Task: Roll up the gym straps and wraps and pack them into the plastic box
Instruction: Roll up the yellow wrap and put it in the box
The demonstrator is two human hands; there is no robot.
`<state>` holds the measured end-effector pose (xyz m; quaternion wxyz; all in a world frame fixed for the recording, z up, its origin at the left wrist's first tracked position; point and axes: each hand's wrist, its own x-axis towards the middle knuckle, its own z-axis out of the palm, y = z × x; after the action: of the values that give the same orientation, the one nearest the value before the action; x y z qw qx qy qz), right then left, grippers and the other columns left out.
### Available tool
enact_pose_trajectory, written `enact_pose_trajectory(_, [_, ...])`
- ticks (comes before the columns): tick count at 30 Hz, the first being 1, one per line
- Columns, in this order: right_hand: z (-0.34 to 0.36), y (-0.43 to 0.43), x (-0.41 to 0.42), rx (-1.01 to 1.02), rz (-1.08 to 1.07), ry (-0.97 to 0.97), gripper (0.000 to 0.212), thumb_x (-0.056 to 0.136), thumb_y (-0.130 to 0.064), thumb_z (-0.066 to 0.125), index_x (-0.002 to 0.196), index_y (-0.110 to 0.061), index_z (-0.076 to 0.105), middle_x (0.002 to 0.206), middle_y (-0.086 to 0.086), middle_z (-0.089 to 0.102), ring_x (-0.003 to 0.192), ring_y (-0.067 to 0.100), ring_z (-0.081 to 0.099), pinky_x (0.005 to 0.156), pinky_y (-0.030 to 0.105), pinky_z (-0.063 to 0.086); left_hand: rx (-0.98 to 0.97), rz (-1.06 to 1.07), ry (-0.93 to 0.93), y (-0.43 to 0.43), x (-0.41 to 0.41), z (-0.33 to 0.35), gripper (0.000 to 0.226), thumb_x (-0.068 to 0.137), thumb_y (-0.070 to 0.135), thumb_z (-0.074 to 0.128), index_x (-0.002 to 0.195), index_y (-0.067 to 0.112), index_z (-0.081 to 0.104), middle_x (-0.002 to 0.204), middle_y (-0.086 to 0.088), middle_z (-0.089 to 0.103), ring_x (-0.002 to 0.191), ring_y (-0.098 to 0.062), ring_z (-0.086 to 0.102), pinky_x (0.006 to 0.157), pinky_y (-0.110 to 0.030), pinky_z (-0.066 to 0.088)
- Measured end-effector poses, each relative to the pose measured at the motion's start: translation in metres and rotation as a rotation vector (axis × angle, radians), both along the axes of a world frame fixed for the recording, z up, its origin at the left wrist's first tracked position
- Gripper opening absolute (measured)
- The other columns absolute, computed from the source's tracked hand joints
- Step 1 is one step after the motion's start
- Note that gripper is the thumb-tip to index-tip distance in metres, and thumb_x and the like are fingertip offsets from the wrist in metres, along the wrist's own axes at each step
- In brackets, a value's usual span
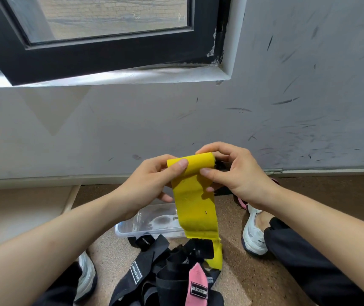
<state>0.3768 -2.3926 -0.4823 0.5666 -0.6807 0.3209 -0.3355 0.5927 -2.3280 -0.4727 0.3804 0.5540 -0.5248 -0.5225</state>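
While the plastic box (145, 226) stands on the floor (242, 279) with the heap beside it not yet packed, much can go wrong from this point. Just in front of the box, on the person's side, lies the heap of black straps (165, 270), tangled. The yellow wrap (195, 208) is above the right end of the box: its roll (195, 164) is held in the air over the box, and its loose tail falls past the box's near right corner into the heap. The left hand (152, 180) grips the left end of the roll, thumb pressed flat on the front, fingers curled behind. The right hand (231, 171) grips the right end, fingers curled over the top, thumb on the front just under the roll. A pink strap (197, 286) lies on the heap, farther from the box than the wrap's end. A black patch (203, 248) sits at the wrap's lower end, touching the straps.

I judge three dangers. If this patch is a hook fastener, which I cannot confirm, it may catch the black straps and lift them with the tail. If one thumb presses less than the other, the roll can go crooked like a cone and fit badly in the box. If a hand lets go to change grip, the cloth may unwind
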Motion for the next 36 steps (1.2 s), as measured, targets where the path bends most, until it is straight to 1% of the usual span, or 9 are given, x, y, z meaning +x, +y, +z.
enact_pose_trajectory(3, [0.001,0.0,-0.001,0.0,0.012,0.054,0.029,0.088,-0.007,0.076,0.114,-0.017,0.067,0.109,0.011,0.068,0.095,0.023,0.072,0.065,0.04,0.063,-0.007,0.011,0.014,0.001,0.001,-0.002,0.044,0.087,0.045,0.063,0.12,0.017,0.067,0.092,0.005,0.072,0.082,-0.006,0.068,0.055,-0.022,0.053])
enact_pose_trajectory(6, [0.004,-0.001,0.0,0.11,0.037,0.097,0.032,0.085,-0.029,0.077,0.114,-0.021,0.069,0.106,0.007,0.069,0.096,0.024,0.072,0.067,0.043,0.063,-0.039,0.023,0.027,0.001,0.0,-0.001,0.039,0.085,0.035,0.069,0.12,0.017,0.066,0.093,0.008,0.074,0.085,-0.006,0.069,0.054,-0.021,0.053])
enact_pose_trajectory(10, [0.006,-0.004,0.001,0.265,0.058,0.109,0.041,0.09,-0.052,0.063,0.116,-0.021,0.07,0.121,0.015,0.061,0.11,0.031,0.066,0.067,0.04,0.061,-0.12,0.063,0.037,0.0,-0.003,-0.002,0.038,0.083,0.021,0.077,0.119,0.019,0.066,0.109,-0.007,0.069,0.082,-0.012,0.068,0.055,-0.022,0.054])
enact_pose_trajectory(14, [0.004,-0.006,-0.001,0.308,0.091,0.113,0.04,0.088,-0.048,0.064,0.117,-0.021,0.07,0.114,0.014,0.063,0.1,0.03,0.065,0.072,0.041,0.062,-0.188,0.056,0.066,0.0,-0.001,-0.004,0.045,0.077,0.012,0.087,0.116,0.022,0.066,0.109,-0.007,0.067,0.085,-0.016,0.067,0.058,-0.025,0.055])
enact_pose_trajectory(18, [0.004,-0.006,-0.002,0.296,0.101,0.073,0.036,0.085,-0.035,0.071,0.115,-0.016,0.069,0.11,0.012,0.064,0.099,0.03,0.07,0.075,0.042,0.062,-0.214,0.047,0.046,-0.001,0.0,-0.004,0.047,0.08,-0.002,0.081,0.119,0.018,0.063,0.109,-0.008,0.066,0.091,-0.013,0.066,0.063,-0.024,0.054])
enact_pose_trajectory(21, [0.008,-0.003,-0.002,0.263,0.092,0.023,0.036,0.083,-0.027,0.073,0.115,-0.012,0.067,0.109,0.011,0.062,0.096,0.027,0.071,0.072,0.04,0.063,-0.1,0.035,0.043,-0.001,0.001,-0.002,0.053,0.078,0.01,0.084,0.125,0.022,0.062,0.116,-0.007,0.067,0.089,-0.011,0.068,0.064,-0.025,0.056])
enact_pose_trajectory(26, [0.012,-0.001,-0.005,0.169,0.036,-0.005,0.034,0.084,-0.016,0.075,0.116,-0.013,0.066,0.113,0.012,0.06,0.096,0.029,0.072,0.071,0.041,0.064,0.084,-0.099,0.055,0.001,0.003,-0.003,0.043,0.085,0.043,0.066,0.128,0.035,0.066,0.124,0.009,0.073,0.111,-0.013,0.07,0.071,-0.033,0.06])
enact_pose_trajectory(31, [0.006,0.0,-0.005,-0.057,-0.027,0.035,0.032,0.085,-0.003,0.078,0.113,-0.014,0.068,0.108,0.013,0.064,0.096,0.024,0.07,0.072,0.037,0.062,0.118,-0.025,0.124,0.002,-0.002,0.001,0.049,0.084,0.057,0.06,0.126,0.031,0.068,0.115,-0.001,0.076,0.091,-0.018,0.073,0.06,-0.028,0.057])
enact_pose_trajectory(36, [-0.003,0.001,-0.002,-0.272,-0.087,0.124,0.033,0.079,-0.004,0.085,0.106,-0.016,0.07,0.1,0.0,0.069,0.098,0.018,0.066,0.085,0.046,0.058,0.107,0.004,0.136,0.002,-0.004,0.0,0.047,0.084,0.052,0.068,0.119,0.021,0.068,0.097,0.001,0.074,0.08,-0.015,0.069,0.055,-0.025,0.052])
